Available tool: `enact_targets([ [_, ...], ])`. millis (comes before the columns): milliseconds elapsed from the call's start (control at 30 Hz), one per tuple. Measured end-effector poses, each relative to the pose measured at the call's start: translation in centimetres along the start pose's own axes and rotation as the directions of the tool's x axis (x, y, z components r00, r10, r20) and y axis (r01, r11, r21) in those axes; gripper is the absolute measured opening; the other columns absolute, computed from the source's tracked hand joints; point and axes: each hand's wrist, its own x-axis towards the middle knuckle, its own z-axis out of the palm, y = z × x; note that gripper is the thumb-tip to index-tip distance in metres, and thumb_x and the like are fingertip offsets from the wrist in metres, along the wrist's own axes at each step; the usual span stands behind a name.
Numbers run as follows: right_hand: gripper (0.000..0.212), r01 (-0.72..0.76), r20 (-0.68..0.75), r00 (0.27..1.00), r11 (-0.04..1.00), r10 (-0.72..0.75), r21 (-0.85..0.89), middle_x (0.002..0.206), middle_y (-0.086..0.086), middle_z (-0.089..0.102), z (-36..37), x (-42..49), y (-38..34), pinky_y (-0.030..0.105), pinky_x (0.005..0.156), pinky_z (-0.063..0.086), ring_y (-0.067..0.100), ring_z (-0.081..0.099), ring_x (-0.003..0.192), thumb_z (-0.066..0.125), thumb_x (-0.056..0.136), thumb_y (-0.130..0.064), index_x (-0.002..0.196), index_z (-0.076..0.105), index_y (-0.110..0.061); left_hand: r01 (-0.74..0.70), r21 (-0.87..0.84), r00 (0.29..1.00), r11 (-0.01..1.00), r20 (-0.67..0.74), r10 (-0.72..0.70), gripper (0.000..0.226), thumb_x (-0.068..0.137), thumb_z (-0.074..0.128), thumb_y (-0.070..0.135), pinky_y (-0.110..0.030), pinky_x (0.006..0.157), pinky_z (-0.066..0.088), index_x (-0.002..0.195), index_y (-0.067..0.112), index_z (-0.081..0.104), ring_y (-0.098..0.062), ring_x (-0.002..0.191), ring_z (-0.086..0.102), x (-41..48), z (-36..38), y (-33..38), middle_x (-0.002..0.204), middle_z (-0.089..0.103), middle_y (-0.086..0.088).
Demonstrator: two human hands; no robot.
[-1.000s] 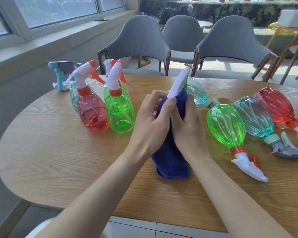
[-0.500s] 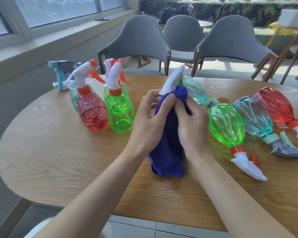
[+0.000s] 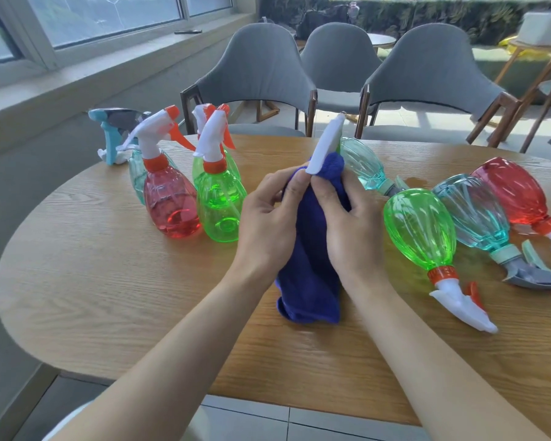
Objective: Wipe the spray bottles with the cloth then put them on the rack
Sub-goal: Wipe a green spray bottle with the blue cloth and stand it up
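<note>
- Since half a second ago, the white spray head (image 3: 326,144) is being tipped back towards the right, so it is slanting less, and both hands are being carried slightly higher over the counter (image 3: 109,281).
- The wrapped spray bottle (image 3: 330,135) is being held through the blue cloth (image 3: 309,275) between the left hand (image 3: 268,224) and the right hand (image 3: 355,230). Its body is being hidden by the cloth, with only the head showing above the fingers (image 3: 299,183).
- The fingers of both hands are being curled round the cloth-covered bottle, grasping it, and both thumbs are being pressed in at the base of the head.
- The cloth's lower end is being rested on the counter, below the fingers and nearer the person.
- Left of the fingers, the upright red bottle (image 3: 169,205) and the upright green bottle (image 3: 220,211) are being kept standing side by side.
- Right of the fingers, the lying green bottle (image 3: 419,227), the lying teal bottle (image 3: 473,211) and the lying red bottle (image 3: 512,192) are being left on their sides, nozzles towards the person.
</note>
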Motion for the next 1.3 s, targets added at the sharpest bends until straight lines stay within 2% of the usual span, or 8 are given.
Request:
enact_targets([
  [133,0.012,-0.016,0.006,1.0,0.999,0.016,0.03,0.102,-0.013,0.076,0.0,-0.2,0.0,0.024,0.091,0.05,0.006,0.068,0.1,0.065,0.106,-0.026,0.114,0.073,-0.031,0.048,-0.12,0.998,0.992,-0.034,-0.052,0.018,0.101,0.073,0.016,-0.028,0.091,0.059,0.115,0.007,0.081,-0.013,0.098,0.074,0.2,0.0,0.6,0.107,0.082,-0.009],
  [300,0.015,-0.054,0.047,0.998,0.997,0.051,0.054,0.107,-0.009,0.074,-0.5,0.1,0.5,0.031,0.096,0.05,0.008,0.066,0.103,0.06,0.108,-0.024,0.117,0.072,-0.024,0.173,-0.238,0.984,0.956,0.002,-0.178,0.02,0.089,0.084,0.018,-0.036,0.1,0.061,0.107,0.008,0.084,-0.023,0.104,0.076,0.5,-0.5,0.9,0.108,0.082,-0.013],
  [433,0.022,-0.109,0.104,0.99,0.98,0.093,0.164,0.105,-0.011,0.077,-1.2,0.8,0.5,0.033,0.098,0.052,0.01,0.069,0.105,0.054,0.111,-0.015,0.113,0.074,-0.024,0.16,-0.121,0.987,0.98,0.028,-0.157,0.027,0.09,0.087,0.022,-0.032,0.086,0.061,0.112,0.009,0.078,-0.022,0.094,0.075,0.7,-0.6,0.7,0.105,0.079,-0.013],
  [533,0.026,-0.146,0.141,0.983,0.959,0.114,0.244,0.113,-0.004,0.079,-1.3,1.1,0.6,0.041,0.106,0.053,0.019,0.072,0.114,0.052,0.108,-0.018,0.114,0.075,-0.027,0.154,-0.039,0.978,0.987,0.146,-0.147,0.054,0.091,0.081,0.039,-0.039,0.106,0.057,0.143,0.03,0.067,-0.022,0.122,0.071,1.1,-0.7,0.2,0.14,0.069,0.002],
  [633,0.026,-0.135,0.152,0.984,0.956,0.098,0.26,0.115,-0.002,0.078,-1.3,1.0,0.7,0.042,0.106,0.053,0.022,0.071,0.116,0.05,0.109,-0.018,0.116,0.074,-0.028,0.156,-0.068,0.948,0.985,0.289,-0.13,0.048,0.101,0.069,0.034,-0.047,0.123,0.042,0.147,0.023,0.066,-0.021,0.142,0.058,1.4,-1.1,-0.1,0.152,0.063,-0.002],
  [1067,0.014,0.008,0.086,0.996,1.0,-0.006,-0.014,0.104,-0.016,0.073,-0.8,0.2,-0.1,0.008,0.086,0.044,-0.006,0.066,0.099,0.073,0.101,-0.025,0.112,0.064,-0.028,0.022,0.073,0.999,0.997,-0.034,-0.02,0.019,0.104,0.071,0.024,-0.047,0.107,0.055,0.115,0.014,0.084,-0.017,0.11,0.073,1.3,-0.7,-0.1,0.112,0.08,-0.003],
  [1200,0.007,-0.015,0.118,0.993,1.0,0.014,0.006,0.097,-0.023,0.073,-0.9,0.5,-0.1,0.009,0.085,0.045,-0.006,0.066,0.095,0.068,0.104,-0.027,0.105,0.066,-0.034,0.046,0.059,0.999,0.997,-0.005,-0.046,0.02,0.104,0.071,0.024,-0.038,0.1,0.059,0.118,0.012,0.08,-0.018,0.107,0.074,1.0,-0.8,0.0,0.112,0.081,-0.006],
  [1300,0.015,-0.066,0.181,0.982,0.994,0.05,0.085,0.114,-0.008,0.077,-1.3,0.8,0.0,0.019,0.096,0.05,0.006,0.07,0.112,0.059,0.109,-0.025,0.117,0.069,-0.031,0.091,0.072,0.984,0.993,0.147,-0.101,0.04,0.105,0.065,0.04,-0.039,0.112,0.052,0.142,0.026,0.068,-0.015,0.125,0.067,1.1,-0.8,0.2,0.138,0.069,-0.003],
])
